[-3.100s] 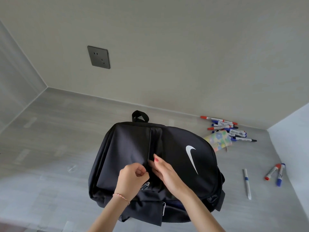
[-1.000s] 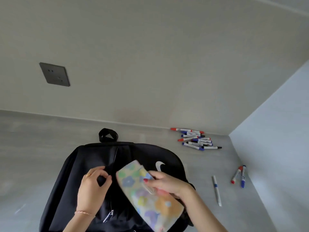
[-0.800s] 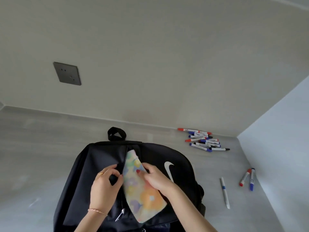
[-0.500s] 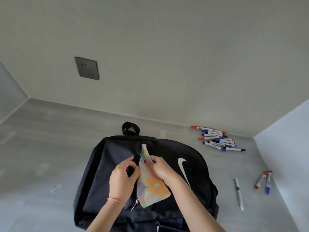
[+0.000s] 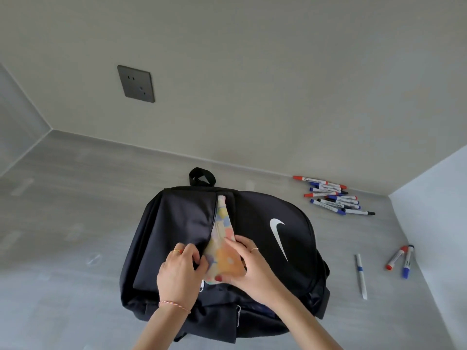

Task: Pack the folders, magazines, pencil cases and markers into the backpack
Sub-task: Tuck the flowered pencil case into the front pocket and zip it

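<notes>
A black backpack (image 5: 273, 248) with a white swoosh lies flat on the grey floor. A flowered pencil case (image 5: 222, 246) sits partly inside its open front zip pocket, long edge along the slit. My left hand (image 5: 180, 270) pinches the pocket's left flap and holds it open. My right hand (image 5: 249, 267) grips the case's near end, fingers over its orange flower. Several markers (image 5: 331, 197) lie in a pile at the back right by the wall. One white marker (image 5: 360, 275) lies alone right of the backpack.
A red and a blue marker (image 5: 401, 260) lie against the right wall. A dark wall socket (image 5: 136, 83) is on the back wall. The backpack's carry loop (image 5: 202, 176) points toward the wall. Bare grey floor spreads to the left.
My right hand brought the flowered pencil case from the back right onto the backpack, turned it edge-on and slid it deeper into the front pocket. My left hand kept holding the flap.
</notes>
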